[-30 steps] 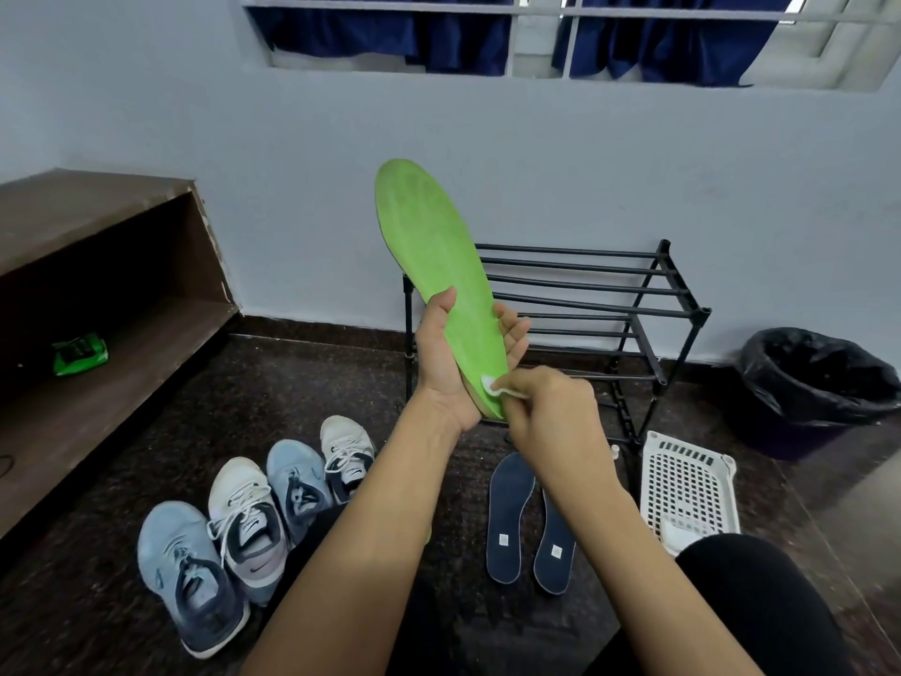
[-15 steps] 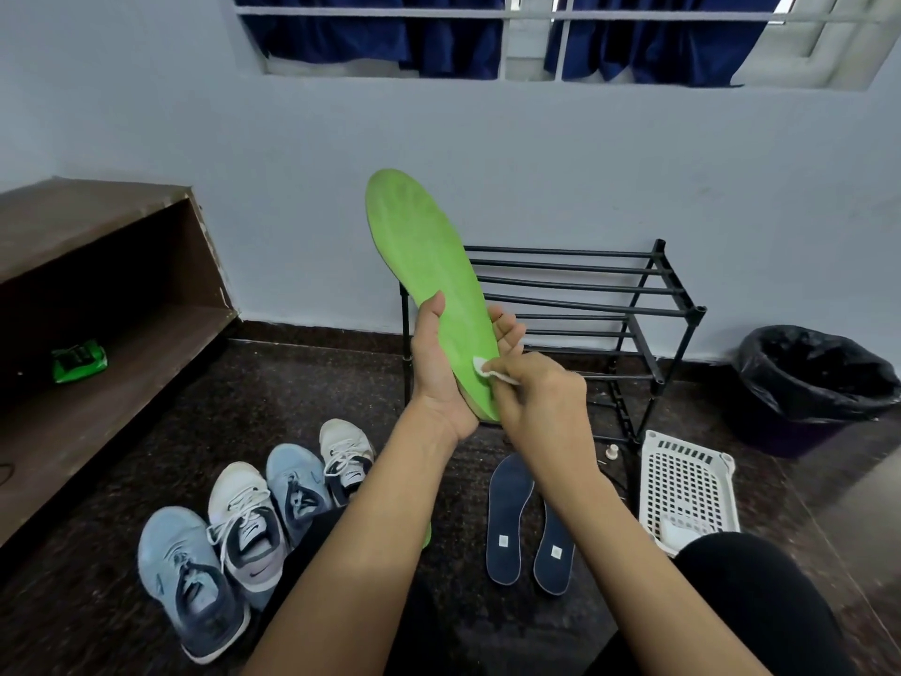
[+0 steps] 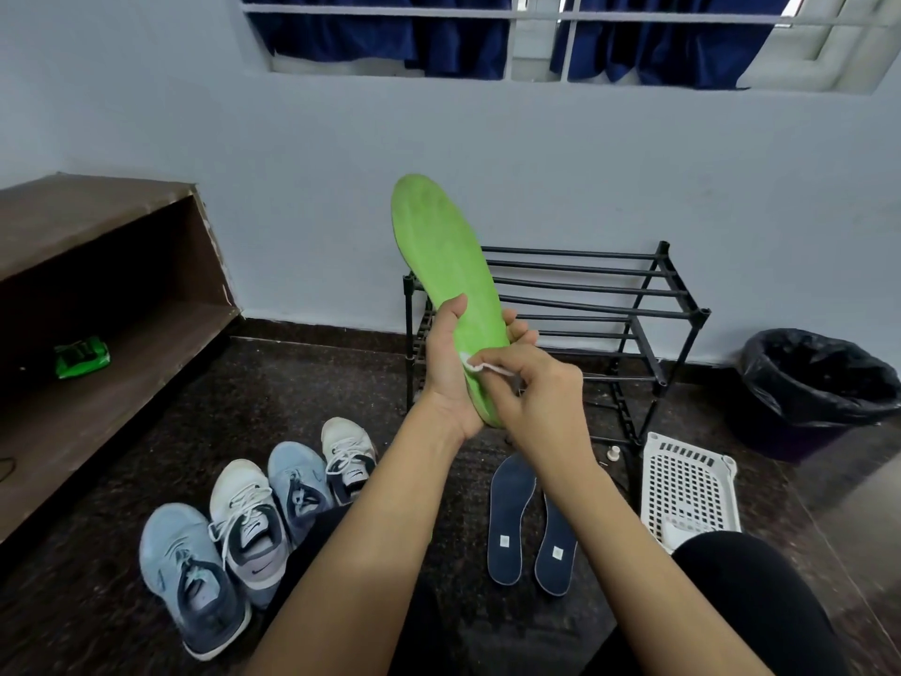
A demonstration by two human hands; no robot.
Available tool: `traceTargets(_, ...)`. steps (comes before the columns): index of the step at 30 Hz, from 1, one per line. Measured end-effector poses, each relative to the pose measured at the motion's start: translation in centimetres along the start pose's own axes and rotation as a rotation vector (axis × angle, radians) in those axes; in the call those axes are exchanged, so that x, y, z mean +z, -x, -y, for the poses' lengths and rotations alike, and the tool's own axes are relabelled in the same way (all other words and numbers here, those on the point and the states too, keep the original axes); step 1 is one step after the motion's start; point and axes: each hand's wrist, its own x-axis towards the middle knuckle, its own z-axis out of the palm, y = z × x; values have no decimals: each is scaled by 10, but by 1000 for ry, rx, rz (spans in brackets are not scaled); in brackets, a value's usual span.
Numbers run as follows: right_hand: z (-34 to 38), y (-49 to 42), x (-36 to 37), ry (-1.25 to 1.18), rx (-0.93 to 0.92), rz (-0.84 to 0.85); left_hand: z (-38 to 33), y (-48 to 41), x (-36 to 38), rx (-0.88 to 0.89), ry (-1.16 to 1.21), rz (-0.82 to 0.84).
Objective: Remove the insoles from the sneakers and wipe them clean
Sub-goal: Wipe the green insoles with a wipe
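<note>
While the left hand (image 3: 451,378) gripped the green insole (image 3: 446,265) near its heel, thumb across the face and fingers behind, the right hand (image 3: 531,387) pinched a small white wipe (image 3: 475,364) against that heel end. The insole stood nearly upright in the air before the black shoe rack (image 3: 585,295), its long toe end unsupported. That was the risk, I judged: a firm stroke up the face could bend the toe away or twist the insole out of the low grip. The wipe, held only by fingertips, could also slip to the floor. Two navy insoles (image 3: 509,519) lay side by side below, and four sneakers (image 3: 253,524) sat in a row to the left. The white perforated basket (image 3: 687,485) held a pale item, too indistinct to name. The black-lined bin (image 3: 819,383) hid its contents. A green packet (image 3: 80,357) lay in the wooden shelf (image 3: 97,265).
</note>
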Motion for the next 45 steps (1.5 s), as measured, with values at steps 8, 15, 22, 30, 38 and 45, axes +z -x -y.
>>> traceTargets(8,5,13,-7,-117,108,170,-12,-6,-8,48,18,54)
traceTargets(15,1,2,3,-25,-38,-59,2,-1,-1,-2,32,92)
traceTargets(22,5,17,-3,-113,40,103,-14,-7,-7,72,43,92)
traceTargets(30,0,-2,5,21,-58,-96,2,-3,2,16,19,102)
traceTargets(38,1,16,3,-74,26,55,-12,-12,-6,92,95,67)
traceTargets(45,-2,-7,6,14,-51,-74,4,0,3,-6,45,49)
